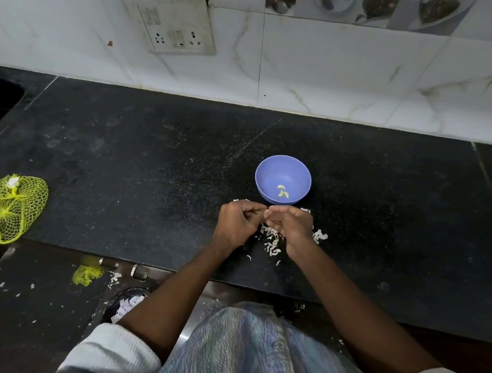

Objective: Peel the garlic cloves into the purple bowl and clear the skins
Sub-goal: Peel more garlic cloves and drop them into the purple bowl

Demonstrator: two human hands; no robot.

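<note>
While both hands work just in front of the bowl (pixel 283 172), the peeling is mid-clove: left hand (pixel 239 223) and right hand (pixel 287 225) meet fingertip to fingertip, fingers curled tight round a small clove (pixel 267 213), mostly hidden, w/ only a pale sliver showing btwn them. Two peeled cloves (pixel 282 191) lie in the bowl's bottom, so it looks early days. Skins (pixel 272 240) are scattered on the counter (pixel 150 161) under and beside the right hand, a few strays near the front edge. To do this step well, I'd say: keep the pinch low and close to the bowl, pull skin off in strips toward the pile, not over the bowl, then drop the bare clove straight in. Net bag (pixel 9 207) sits well off to the left, w/ something pale inside, prob. more garlic. Skins on the floor below too, so clearing will need care later.
</note>
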